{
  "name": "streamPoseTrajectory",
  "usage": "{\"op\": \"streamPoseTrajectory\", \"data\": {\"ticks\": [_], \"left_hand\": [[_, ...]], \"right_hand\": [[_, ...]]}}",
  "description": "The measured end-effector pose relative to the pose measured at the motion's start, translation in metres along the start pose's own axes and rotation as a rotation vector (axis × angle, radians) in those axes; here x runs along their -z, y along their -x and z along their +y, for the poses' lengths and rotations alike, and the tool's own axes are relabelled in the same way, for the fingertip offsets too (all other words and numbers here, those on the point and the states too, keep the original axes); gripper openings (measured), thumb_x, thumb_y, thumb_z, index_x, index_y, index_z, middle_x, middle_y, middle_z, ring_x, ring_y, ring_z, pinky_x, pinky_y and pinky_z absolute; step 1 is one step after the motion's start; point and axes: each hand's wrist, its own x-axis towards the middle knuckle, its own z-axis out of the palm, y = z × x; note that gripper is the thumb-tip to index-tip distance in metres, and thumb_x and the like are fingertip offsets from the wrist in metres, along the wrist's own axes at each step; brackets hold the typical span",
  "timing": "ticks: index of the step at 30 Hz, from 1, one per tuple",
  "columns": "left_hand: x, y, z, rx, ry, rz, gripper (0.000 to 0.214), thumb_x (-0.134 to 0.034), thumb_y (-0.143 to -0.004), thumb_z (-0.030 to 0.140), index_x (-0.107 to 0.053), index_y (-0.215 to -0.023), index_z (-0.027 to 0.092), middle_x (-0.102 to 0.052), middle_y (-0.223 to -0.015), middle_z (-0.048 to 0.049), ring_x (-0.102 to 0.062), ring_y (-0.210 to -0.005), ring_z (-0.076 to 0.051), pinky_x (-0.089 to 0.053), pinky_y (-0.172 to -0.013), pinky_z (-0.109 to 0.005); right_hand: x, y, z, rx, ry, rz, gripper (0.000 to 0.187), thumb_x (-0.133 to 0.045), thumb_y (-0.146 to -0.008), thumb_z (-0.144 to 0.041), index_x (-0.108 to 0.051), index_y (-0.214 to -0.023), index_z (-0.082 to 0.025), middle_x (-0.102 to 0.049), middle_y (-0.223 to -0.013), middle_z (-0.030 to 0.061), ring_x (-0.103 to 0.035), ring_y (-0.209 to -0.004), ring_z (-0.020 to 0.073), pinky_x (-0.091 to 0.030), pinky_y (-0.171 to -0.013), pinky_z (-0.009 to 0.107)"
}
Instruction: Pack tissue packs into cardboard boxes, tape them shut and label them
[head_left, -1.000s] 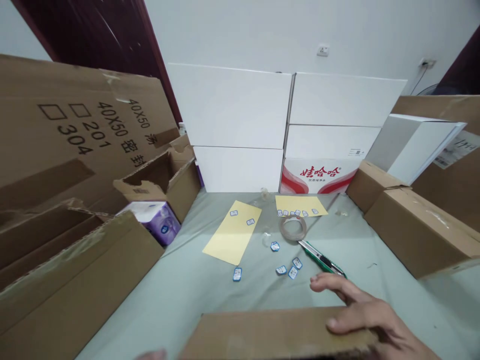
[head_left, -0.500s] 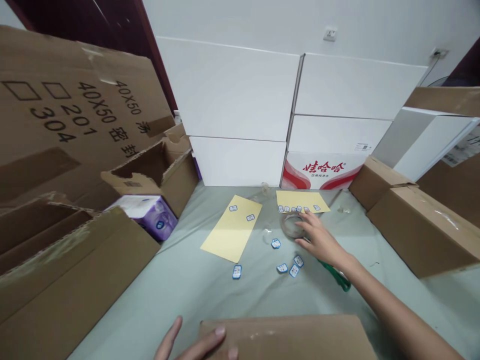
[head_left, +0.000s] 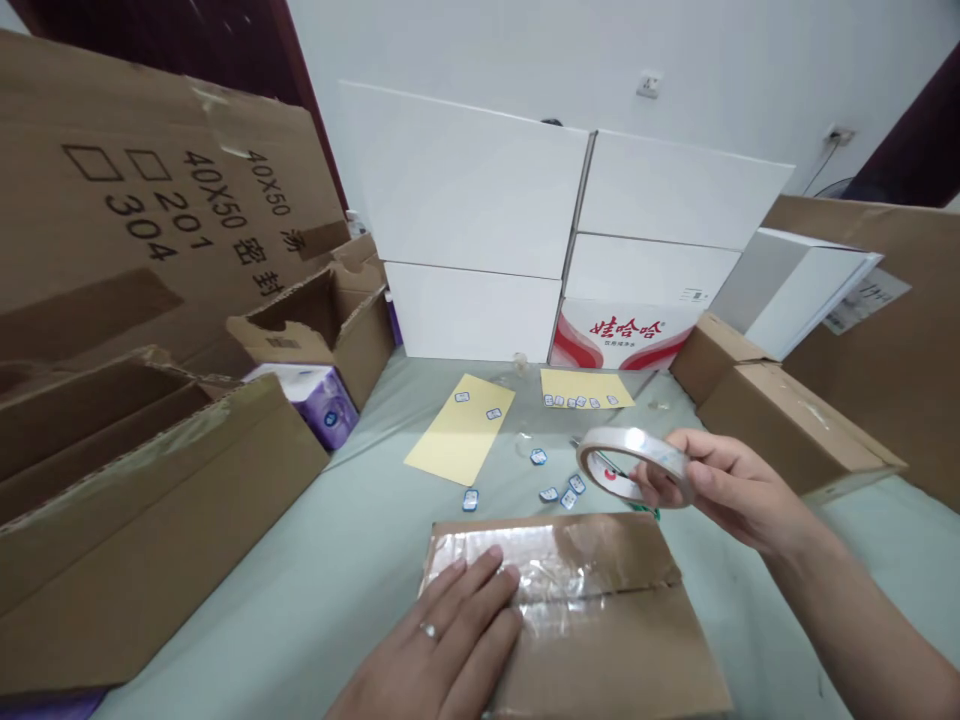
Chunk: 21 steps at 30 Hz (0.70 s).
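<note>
My right hand (head_left: 739, 490) grips a roll of clear tape (head_left: 626, 440) by its right side, fingers through the ring, holding it above the cloth. Flat on a cardboard box (head_left: 600, 650) lies my left hand (head_left: 454, 630), wearing a ring. Shiny tape (head_left: 562, 565) covers the box's top near a seam. Behind the tape roll, green-handled scissors (head_left: 646, 511) are mostly hidden. Several small blue-edged labels (head_left: 568, 498) are scattered on the cloth just beyond the box.
Two yellow sheets (head_left: 457, 440) with small labels on them lie farther back. White boxes (head_left: 472, 310) form a wall behind. Open cardboard boxes (head_left: 142, 510) and a purple tissue pack (head_left: 326, 415) stand left; more cardboard boxes (head_left: 795, 420) stand right.
My right hand has picked up the tape roll from the cloth and brought it nearer. The cardboard box shows more fully, with my left hand now flat on its top. The view has shifted.
</note>
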Motion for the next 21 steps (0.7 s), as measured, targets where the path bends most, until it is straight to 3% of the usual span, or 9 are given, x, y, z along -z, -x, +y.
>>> {"op": "streamPoseTrajectory", "data": {"ticks": [4, 7, 10, 13, 15, 18, 21], "left_hand": [[0.027, -0.024, 0.018, 0.135, 0.046, -0.197, 0.056, -0.055, -0.092, 0.056, -0.055, -0.123, 0.009, -0.067, -0.125, -0.0175, -0.063, -0.119, -0.032, -0.053, -0.104, -0.042], [0.033, -0.038, 0.034, 0.328, 0.143, -0.183, 0.037, -0.046, -0.099, 0.042, -0.052, -0.121, 0.014, -0.07, -0.115, -0.0152, -0.069, -0.104, -0.028, -0.06, -0.086, -0.038], [0.027, -0.051, 0.043, 0.573, 0.286, -0.191, 0.023, -0.033, -0.098, 0.02, -0.055, -0.105, 0.017, -0.069, -0.101, -0.0121, -0.068, -0.092, -0.027, -0.059, -0.078, -0.043], [0.024, -0.059, 0.047, 0.757, 0.482, -0.174, 0.023, -0.03, -0.096, 0.02, -0.053, -0.095, 0.018, -0.064, -0.096, -0.0121, -0.063, -0.092, -0.029, -0.054, -0.083, -0.051], [0.024, -0.06, 0.048, 0.836, 0.63, -0.103, 0.02, -0.036, -0.096, 0.025, -0.051, -0.108, 0.018, -0.063, -0.106, -0.0125, -0.061, -0.102, -0.029, -0.051, -0.09, -0.051], [0.024, -0.057, 0.047, 0.884, 0.715, 0.076, 0.051, -0.048, -0.094, 0.035, -0.031, -0.14, 0.02, -0.052, -0.134, -0.015, -0.051, -0.125, -0.029, -0.045, -0.102, -0.05], [0.022, -0.054, 0.044, 0.848, 0.731, 0.094, 0.052, -0.044, -0.097, 0.04, -0.03, -0.145, 0.025, -0.045, -0.143, -0.013, -0.046, -0.129, -0.03, -0.038, -0.106, -0.05]], "right_hand": [[-0.027, 0.024, -0.023, 0.042, -0.172, -0.139, 0.029, -0.063, -0.092, -0.048, -0.067, -0.085, -0.021, -0.063, -0.077, 0.0021, -0.059, -0.075, 0.0144, -0.045, -0.07, 0.027], [-0.046, 0.038, -0.032, 0.037, -0.126, -0.194, 0.026, -0.059, -0.095, -0.046, -0.069, -0.092, -0.022, -0.063, -0.079, 0.001, -0.055, -0.074, 0.0126, -0.043, -0.068, 0.024], [-0.069, 0.051, -0.031, 0.071, 0.023, -0.176, 0.019, -0.054, -0.099, -0.04, -0.067, -0.1, -0.026, -0.063, -0.09, 0.0006, -0.056, -0.084, 0.0128, -0.044, -0.076, 0.023], [-0.091, 0.061, -0.021, 0.103, 0.133, -0.159, 0.016, -0.048, -0.102, -0.035, -0.063, -0.107, -0.03, -0.062, -0.106, 0.0012, -0.055, -0.101, 0.0147, -0.043, -0.091, 0.025], [-0.101, 0.065, -0.013, 0.089, 0.102, -0.179, 0.016, -0.046, -0.103, -0.033, -0.06, -0.111, -0.031, -0.061, -0.108, 0.0012, -0.055, -0.104, 0.015, -0.043, -0.093, 0.026], [-0.108, 0.068, -0.005, 0.07, -0.02, -0.206, 0.016, -0.045, -0.103, -0.034, -0.057, -0.113, -0.033, -0.06, -0.107, 0.0008, -0.057, -0.105, 0.0146, -0.044, -0.095, 0.027], [-0.11, 0.069, -0.005, 0.042, -0.086, -0.22, 0.017, -0.046, -0.102, -0.036, -0.06, -0.112, -0.031, -0.061, -0.108, 0.002, -0.058, -0.104, 0.0145, -0.045, -0.095, 0.027]]}}
